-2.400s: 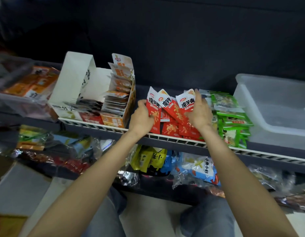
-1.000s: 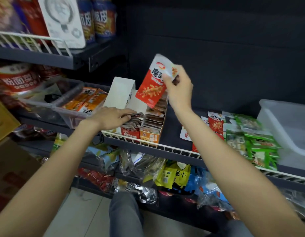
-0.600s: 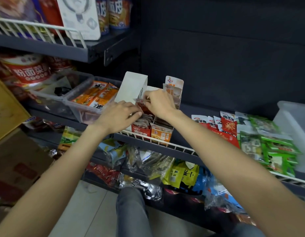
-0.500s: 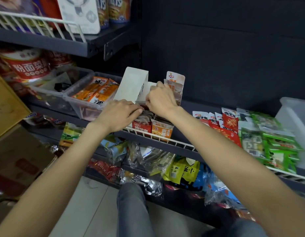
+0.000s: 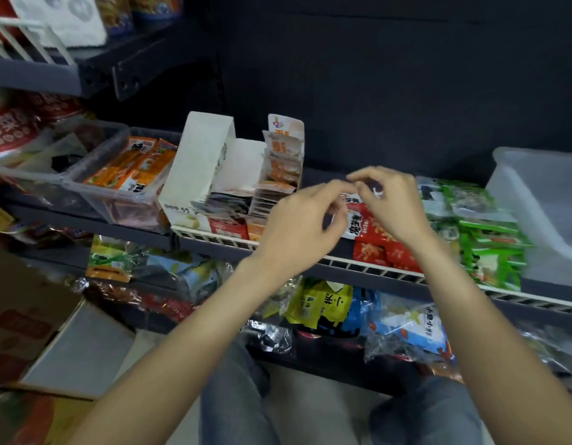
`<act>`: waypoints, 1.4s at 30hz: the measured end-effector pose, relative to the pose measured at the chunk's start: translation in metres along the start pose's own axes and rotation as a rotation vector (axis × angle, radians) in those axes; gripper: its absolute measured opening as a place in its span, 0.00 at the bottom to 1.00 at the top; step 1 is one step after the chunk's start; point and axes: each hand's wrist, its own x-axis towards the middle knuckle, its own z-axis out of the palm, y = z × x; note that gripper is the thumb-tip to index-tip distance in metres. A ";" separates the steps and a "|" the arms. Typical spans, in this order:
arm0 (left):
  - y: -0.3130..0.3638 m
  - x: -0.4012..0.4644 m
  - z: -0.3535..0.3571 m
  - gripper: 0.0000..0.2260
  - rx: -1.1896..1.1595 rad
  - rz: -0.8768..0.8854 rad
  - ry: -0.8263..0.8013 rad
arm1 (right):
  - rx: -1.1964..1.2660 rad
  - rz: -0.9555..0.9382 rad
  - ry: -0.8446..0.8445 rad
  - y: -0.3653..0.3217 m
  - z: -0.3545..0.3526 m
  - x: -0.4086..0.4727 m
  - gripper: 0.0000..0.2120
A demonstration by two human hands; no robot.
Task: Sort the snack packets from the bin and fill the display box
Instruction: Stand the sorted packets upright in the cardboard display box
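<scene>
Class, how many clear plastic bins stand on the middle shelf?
3. Two bins sit side by side at the left, beside the display box; one is at the far right. Others may lie out of frame.

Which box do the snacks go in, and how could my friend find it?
Look along the middle shelf with the white wire edge. Left of the red packets stands the display box, between them and a clear tub. It is the only white cardboard thing, with tall flaps and packets standing inside.

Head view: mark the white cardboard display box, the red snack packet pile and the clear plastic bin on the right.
White cardboard display box (image 5: 195, 165), head view, left outer wall.
Red snack packet pile (image 5: 371, 239), head view, top packet's face.
Clear plastic bin (image 5: 541, 200), head view, inner wall.
</scene>
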 end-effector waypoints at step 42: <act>-0.031 0.033 0.023 0.11 0.225 -0.097 -0.090 | 0.143 0.488 0.034 0.048 -0.038 -0.033 0.09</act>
